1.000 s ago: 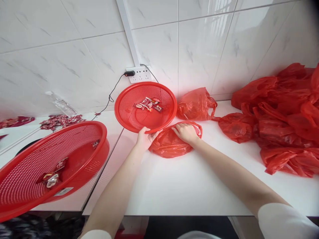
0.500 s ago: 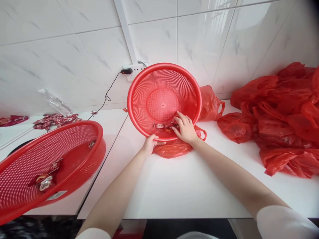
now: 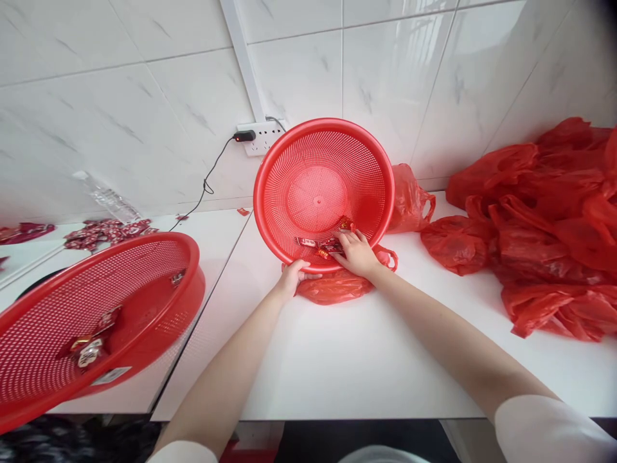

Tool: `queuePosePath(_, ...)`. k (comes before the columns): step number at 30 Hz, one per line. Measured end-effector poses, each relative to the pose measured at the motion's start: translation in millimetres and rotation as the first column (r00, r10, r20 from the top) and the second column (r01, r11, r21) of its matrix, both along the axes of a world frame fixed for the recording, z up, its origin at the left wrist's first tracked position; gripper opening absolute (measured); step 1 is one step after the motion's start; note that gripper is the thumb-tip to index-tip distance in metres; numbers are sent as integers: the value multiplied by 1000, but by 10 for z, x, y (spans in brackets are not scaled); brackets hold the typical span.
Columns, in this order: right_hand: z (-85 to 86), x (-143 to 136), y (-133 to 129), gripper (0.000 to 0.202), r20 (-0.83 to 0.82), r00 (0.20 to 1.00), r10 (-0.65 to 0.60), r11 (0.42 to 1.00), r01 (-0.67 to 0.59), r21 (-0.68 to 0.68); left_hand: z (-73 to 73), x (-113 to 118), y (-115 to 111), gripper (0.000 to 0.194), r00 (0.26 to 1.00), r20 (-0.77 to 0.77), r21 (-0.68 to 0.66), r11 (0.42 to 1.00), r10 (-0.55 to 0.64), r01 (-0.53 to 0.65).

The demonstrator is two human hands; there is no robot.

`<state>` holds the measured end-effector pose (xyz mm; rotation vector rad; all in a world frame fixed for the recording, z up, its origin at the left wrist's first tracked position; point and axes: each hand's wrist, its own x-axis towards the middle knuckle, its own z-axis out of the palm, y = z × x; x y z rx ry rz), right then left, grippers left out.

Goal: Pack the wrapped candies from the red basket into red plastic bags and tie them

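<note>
A red perforated basket (image 3: 318,199) is tilted toward me, with several small wrapped packets (image 3: 322,245) lying at its lower side. My left hand (image 3: 292,278) grips the basket's lower rim, thumb on top and fingers beneath. Inside the basket, my right hand (image 3: 355,252) rests over the packets at the lower right, fingers bent and slightly apart; whether it grips a packet is hidden. Under the basket's front edge lies a red plastic bag (image 3: 335,287), just beside my left hand.
A second red basket (image 3: 139,315) holding a few packets stands at the left. Red wrapped packets (image 3: 103,234) and a clear bottle (image 3: 108,198) lie behind it. Filled red bags (image 3: 544,238) are heaped at the right. A power strip (image 3: 263,138) is by the wall.
The basket has tilted and shifted slightly to the right. My right hand has moved slightly lower over the packets, and more of them show. My left hand stays at the rim.
</note>
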<state>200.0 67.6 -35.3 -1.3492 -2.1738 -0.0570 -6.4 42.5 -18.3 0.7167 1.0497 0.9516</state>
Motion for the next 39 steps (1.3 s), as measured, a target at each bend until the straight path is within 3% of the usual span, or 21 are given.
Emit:
queuePosePath(7, -2, -6, -3, 39, 8, 1000, -1, 1000, 1, -6, 30, 49, -7, 34, 1000, 4, 209, 978, 29, -29)
queuePosePath(14, 1, -5, -8, 38, 13, 1000, 2, 1000, -2, 0, -51, 49, 22, 17, 996, -33, 177, 981, 82, -75)
queuePosePath(26, 23, -3, -21, 37, -5, 1000, 7, 1000, -7, 2, -7, 44, 14, 18, 994, -68, 88, 993, 83, -77)
queuePosePath(34, -61, -5, 40, 37, -76, 997, -14, 1000, 14, -10, 20, 47, -4, 22, 994, -68, 74, 994, 85, -80)
queuePosePath(39, 173, 10, 0, 37, -314, 949, 31, 999, -19, 44, 31, 26, -10, 22, 997, -33, 67, 996, 66, -64)
